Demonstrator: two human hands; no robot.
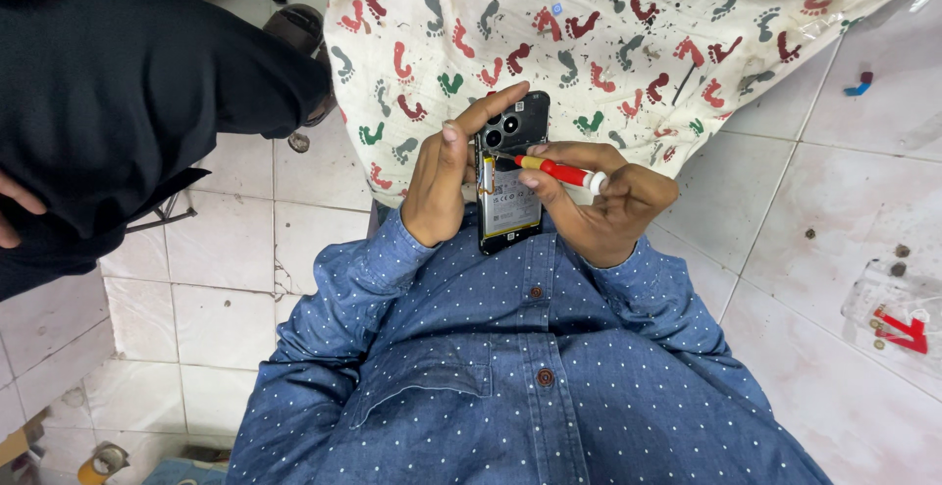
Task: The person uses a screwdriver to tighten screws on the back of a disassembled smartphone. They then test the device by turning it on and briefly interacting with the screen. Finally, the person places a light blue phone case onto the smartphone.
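- The opened smartphone (510, 176) sits at the middle of the frame, upright, back cover off, so the battery and camera cluster are bare.
- The left hand (442, 176) wraps its left edge, forefinger stretched across the top by the lenses; a firm clasp on the frame only.
- The right hand (603, 205) pinches a small red-handled screwdriver (559, 171), its tip resting on the phone's upper part, just under the cameras.
- Judged from its build, the phone is light and stiff along the rim but fragile inside: thin ribbon cables, a soft battery that should not be pressed or pricked.
- Best held by the side edges, as the left hand does; the glassy face is likely slippery.
- Behind it, in the upper half of the frame, lies a footprint-patterned cloth (628, 44); a person in dark clothing (128, 102) stands at upper left.
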